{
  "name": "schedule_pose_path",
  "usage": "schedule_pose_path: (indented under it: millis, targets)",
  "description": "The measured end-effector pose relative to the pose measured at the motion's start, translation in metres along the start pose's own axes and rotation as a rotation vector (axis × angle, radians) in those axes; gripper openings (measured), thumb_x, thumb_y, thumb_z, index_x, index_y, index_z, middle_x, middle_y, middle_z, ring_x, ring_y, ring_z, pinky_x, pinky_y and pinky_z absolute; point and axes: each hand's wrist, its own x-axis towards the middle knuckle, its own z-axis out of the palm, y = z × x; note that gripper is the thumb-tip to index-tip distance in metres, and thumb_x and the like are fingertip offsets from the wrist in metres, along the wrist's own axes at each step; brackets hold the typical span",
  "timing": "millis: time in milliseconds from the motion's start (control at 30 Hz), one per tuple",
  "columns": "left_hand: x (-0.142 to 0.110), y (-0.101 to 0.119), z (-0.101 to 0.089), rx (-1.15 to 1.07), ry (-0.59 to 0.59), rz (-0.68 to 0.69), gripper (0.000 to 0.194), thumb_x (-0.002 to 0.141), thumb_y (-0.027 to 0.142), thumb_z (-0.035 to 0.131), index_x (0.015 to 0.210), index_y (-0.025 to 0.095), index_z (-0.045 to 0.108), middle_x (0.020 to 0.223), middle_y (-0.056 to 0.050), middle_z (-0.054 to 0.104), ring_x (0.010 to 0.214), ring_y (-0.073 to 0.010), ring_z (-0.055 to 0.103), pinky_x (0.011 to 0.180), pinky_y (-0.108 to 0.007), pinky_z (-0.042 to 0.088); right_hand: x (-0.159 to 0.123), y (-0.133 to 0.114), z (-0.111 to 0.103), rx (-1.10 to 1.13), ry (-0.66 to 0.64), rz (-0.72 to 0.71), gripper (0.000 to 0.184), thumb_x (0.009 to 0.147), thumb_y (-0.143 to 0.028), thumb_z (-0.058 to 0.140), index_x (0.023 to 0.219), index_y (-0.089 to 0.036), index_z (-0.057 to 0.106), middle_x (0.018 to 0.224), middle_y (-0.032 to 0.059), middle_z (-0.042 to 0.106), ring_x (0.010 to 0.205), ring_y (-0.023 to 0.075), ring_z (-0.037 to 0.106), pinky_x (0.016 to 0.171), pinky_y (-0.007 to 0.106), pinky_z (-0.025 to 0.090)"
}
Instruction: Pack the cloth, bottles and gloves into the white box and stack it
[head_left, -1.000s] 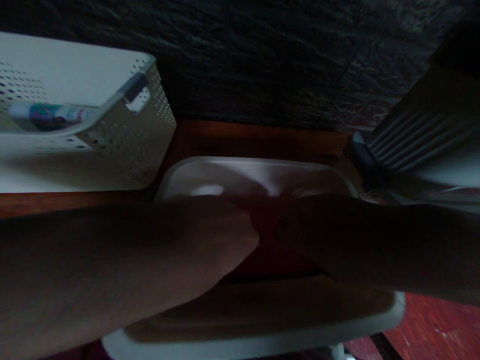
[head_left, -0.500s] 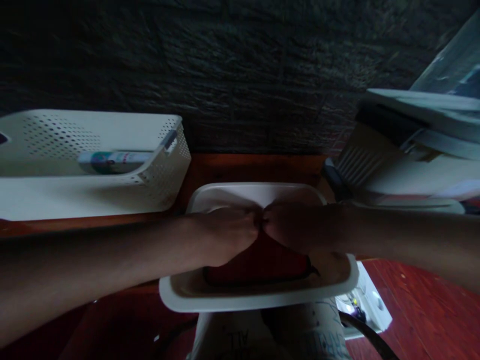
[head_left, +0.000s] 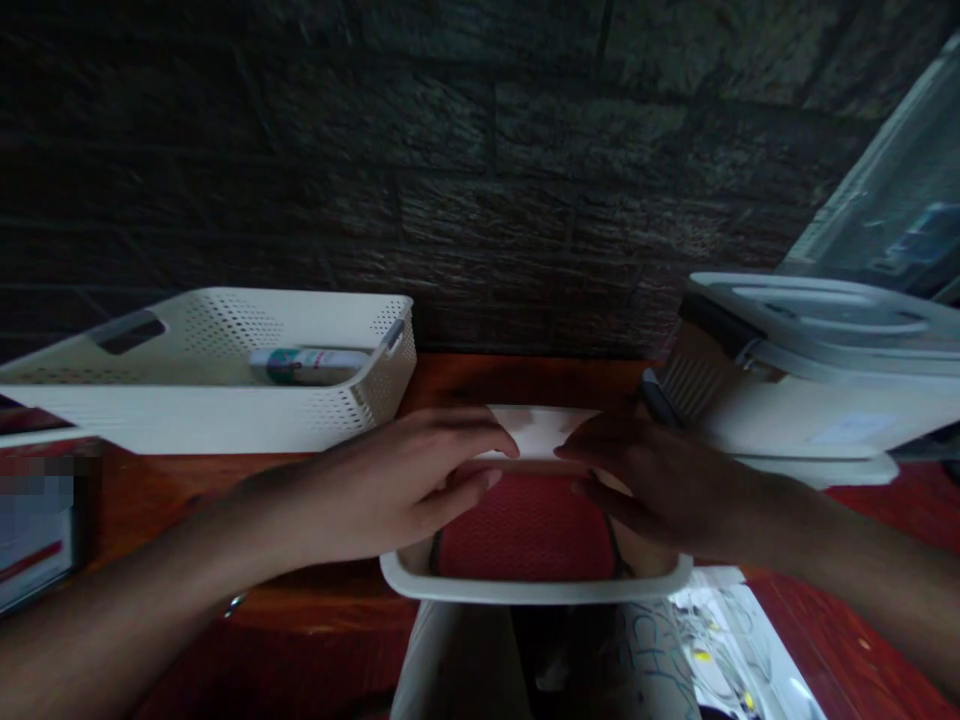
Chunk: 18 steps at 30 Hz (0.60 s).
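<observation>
A white plastic bin (head_left: 536, 592) with rounded corners sits in front of me, just above my lap. A red, textured piece with a dark edge (head_left: 525, 525) lies inside it; I cannot tell what kind of thing it is. My left hand (head_left: 431, 475) reaches over the bin's left side, thumb and fingers apart. From the right, my right hand (head_left: 637, 480) mirrors it, also with thumb and fingers apart. A gap separates the two hands, and nothing shows in either. Both hide parts of the bin's side rims.
On the left, a white perforated basket (head_left: 202, 420) holds a spray-can-like cylinder (head_left: 307, 365). At right stands a lidded container (head_left: 817, 390). A dark brick wall (head_left: 480, 180) rises behind the wooden surface (head_left: 525, 375). Low right, a white box (head_left: 772, 650) holds cables.
My hands were closed and together inside the bin; now they are apart, with fingers opened. The red piece shows more fully. The view has tilted up, and a screen-like device appears at left.
</observation>
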Motion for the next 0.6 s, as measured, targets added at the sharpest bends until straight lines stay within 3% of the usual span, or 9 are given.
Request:
schedule_pose_path:
  millis: [67, 133, 200, 433, 600]
  targets:
    - [-0.023, 0.005, 0.001, 0.000, 0.129, -0.054, 0.023, 0.105, 0.026, 0.053, 0.123, 0.029, 0.067, 0.123, -0.001, 0.069, 0.111, -0.0166, 0.067, 0.094, -0.028, 0.053, -0.017, -0.003, -0.002, 0.044, 0.087, 0.092, 0.042, 0.104, -0.032, 0.056, 0.144, -0.020, 0.061, 0.143, 0.0108, 0.066, 0.131, 0.0280, 0.063, 0.111, 0.045, 0.053]
    - [-0.042, 0.004, 0.010, 0.035, 0.256, -0.111, 0.031, 0.104, 0.028, 0.058, 0.134, 0.031, 0.061, 0.139, -0.002, 0.061, 0.127, -0.0185, 0.060, 0.106, -0.029, 0.049, -0.031, -0.007, 0.001, 0.125, 0.181, 0.177, 0.049, 0.107, -0.039, 0.052, 0.153, -0.023, 0.053, 0.153, 0.0087, 0.058, 0.141, 0.0272, 0.055, 0.119, 0.047, 0.047]
    - [-0.055, 0.001, 0.022, 0.067, 0.307, -0.172, 0.041, 0.103, 0.031, 0.060, 0.143, 0.033, 0.054, 0.149, -0.002, 0.052, 0.140, -0.0209, 0.051, 0.118, -0.033, 0.041, -0.042, -0.011, 0.008, 0.216, 0.244, 0.247, 0.049, 0.109, -0.042, 0.046, 0.156, -0.026, 0.049, 0.157, 0.0064, 0.055, 0.146, 0.0262, 0.051, 0.123, 0.049, 0.042]
    - [-0.065, -0.008, 0.052, -0.013, 0.283, -0.349, 0.061, 0.107, 0.041, 0.049, 0.164, 0.039, 0.026, 0.171, 0.000, 0.030, 0.157, -0.0254, 0.032, 0.131, -0.046, 0.030, -0.046, -0.014, 0.037, 0.327, 0.344, 0.352, 0.053, 0.110, -0.043, 0.043, 0.159, -0.024, 0.046, 0.166, 0.0074, 0.044, 0.156, 0.0293, 0.037, 0.128, 0.059, 0.032]
    - [-0.076, -0.013, 0.067, -0.099, 0.245, -0.432, 0.067, 0.108, 0.043, 0.042, 0.168, 0.044, 0.012, 0.178, 0.007, 0.010, 0.163, -0.0320, 0.015, 0.132, -0.056, 0.022, -0.046, -0.014, 0.043, 0.291, 0.358, 0.382, 0.056, 0.109, -0.039, 0.043, 0.164, -0.027, 0.038, 0.173, 0.0052, 0.029, 0.161, 0.0334, 0.023, 0.127, 0.066, 0.025]
